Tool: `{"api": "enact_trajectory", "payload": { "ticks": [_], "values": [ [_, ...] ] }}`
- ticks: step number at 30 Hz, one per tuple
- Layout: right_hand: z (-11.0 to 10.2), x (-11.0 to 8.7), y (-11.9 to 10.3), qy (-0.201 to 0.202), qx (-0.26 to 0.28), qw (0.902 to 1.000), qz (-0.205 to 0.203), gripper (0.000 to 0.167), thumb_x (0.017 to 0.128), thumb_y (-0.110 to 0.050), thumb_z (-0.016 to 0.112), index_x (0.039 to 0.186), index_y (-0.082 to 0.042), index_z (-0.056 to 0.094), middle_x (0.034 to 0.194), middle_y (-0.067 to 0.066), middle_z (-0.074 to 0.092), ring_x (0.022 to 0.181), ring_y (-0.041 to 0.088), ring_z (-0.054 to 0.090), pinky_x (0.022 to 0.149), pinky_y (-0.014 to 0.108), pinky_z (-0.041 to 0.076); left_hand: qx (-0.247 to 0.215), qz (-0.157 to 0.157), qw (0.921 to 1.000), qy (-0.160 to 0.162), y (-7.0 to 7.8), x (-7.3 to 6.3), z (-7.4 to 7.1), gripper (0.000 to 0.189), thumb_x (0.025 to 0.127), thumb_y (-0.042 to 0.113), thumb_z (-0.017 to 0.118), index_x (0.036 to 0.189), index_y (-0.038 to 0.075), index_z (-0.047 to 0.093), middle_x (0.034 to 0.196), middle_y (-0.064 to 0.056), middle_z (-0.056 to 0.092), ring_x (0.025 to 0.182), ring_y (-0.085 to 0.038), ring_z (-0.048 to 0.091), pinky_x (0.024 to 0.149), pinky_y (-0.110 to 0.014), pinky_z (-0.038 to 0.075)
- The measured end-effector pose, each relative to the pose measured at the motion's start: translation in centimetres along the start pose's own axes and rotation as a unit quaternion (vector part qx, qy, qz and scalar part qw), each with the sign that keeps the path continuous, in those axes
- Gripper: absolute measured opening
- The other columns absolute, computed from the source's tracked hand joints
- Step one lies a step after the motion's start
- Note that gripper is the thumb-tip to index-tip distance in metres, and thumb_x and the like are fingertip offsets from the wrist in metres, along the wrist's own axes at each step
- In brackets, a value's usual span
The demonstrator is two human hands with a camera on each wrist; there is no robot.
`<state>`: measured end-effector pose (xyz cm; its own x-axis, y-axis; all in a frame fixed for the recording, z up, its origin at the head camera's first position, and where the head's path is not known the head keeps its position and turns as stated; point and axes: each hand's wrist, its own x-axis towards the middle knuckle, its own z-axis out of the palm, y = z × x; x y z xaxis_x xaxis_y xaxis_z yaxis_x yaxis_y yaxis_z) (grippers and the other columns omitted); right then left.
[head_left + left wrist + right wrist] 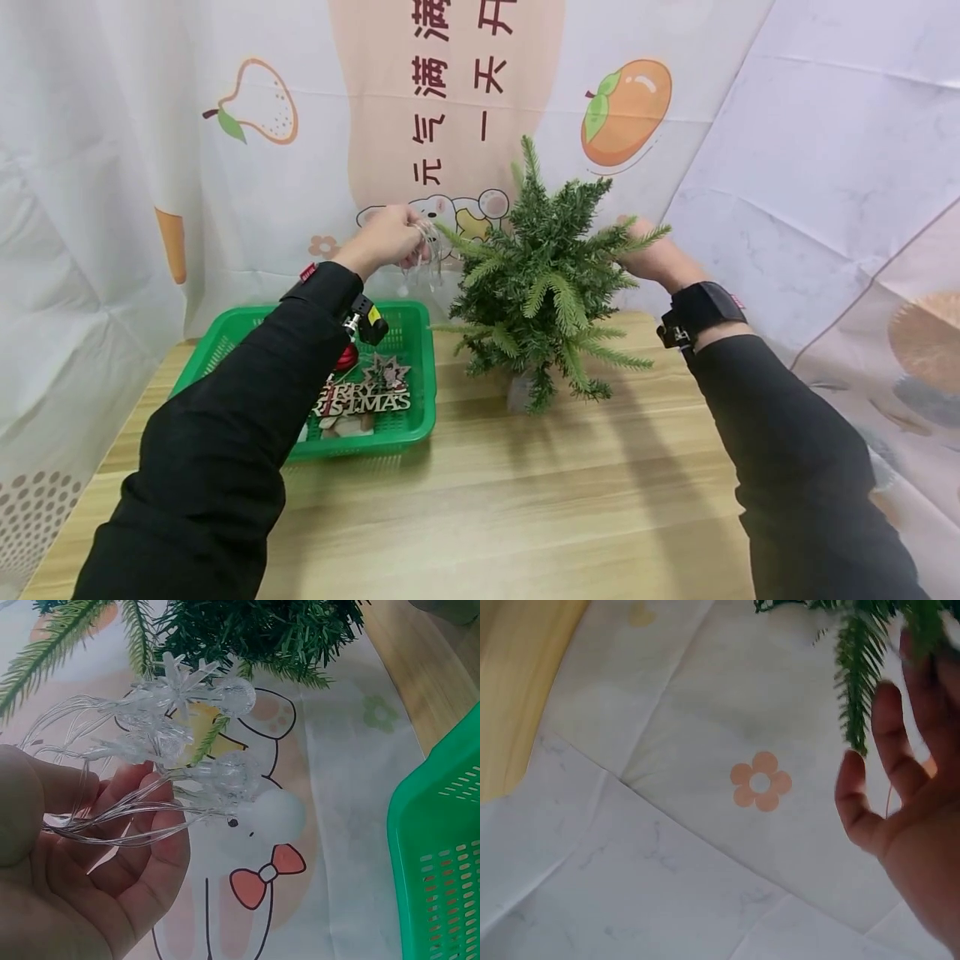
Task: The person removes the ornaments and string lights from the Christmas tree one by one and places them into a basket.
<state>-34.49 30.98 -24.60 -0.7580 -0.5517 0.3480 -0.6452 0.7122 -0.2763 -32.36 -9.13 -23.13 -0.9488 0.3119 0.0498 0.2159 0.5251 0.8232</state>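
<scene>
A small artificial Christmas tree stands on the wooden table. At its left side my left hand grips a looped bundle of clear string lights. Snowflake-shaped and round clear bulbs hang past the fingers, close to the green needles in the left wrist view. Over on the tree's right, my right hand is among the outer branches, partly covered by them. In the right wrist view its fingers bend loosely beside a hanging branch tip. The upper fingertips are behind needles, so I cannot tell whether they pinch anything.
Left of the tree sits a green plastic basket. Inside are a wooden Merry Christmas sign, a star ornament and a red ornament. A printed curtain hangs right behind the wooden table.
</scene>
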Motion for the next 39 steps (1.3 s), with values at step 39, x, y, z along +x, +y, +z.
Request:
{"api": "enact_trajectory", "payload": {
  "ticks": [39],
  "values": [
    [-5.2,4.3,-2.6,-0.064,0.133,0.9707,0.190,0.020,0.103,-0.011,0.056,0.088,0.001,0.063,0.072,-0.007,0.064,0.059,0.005,0.055,0.059,0.020,0.047,-0.048,0.065,0.9943,0.070,4.7,2.6,-0.6,0.023,0.107,0.012,0.046,0.117,-0.003,0.061,0.063,0.000,0.059,0.048,-0.008,0.047,0.048,-0.020,0.038]
  ]
}}
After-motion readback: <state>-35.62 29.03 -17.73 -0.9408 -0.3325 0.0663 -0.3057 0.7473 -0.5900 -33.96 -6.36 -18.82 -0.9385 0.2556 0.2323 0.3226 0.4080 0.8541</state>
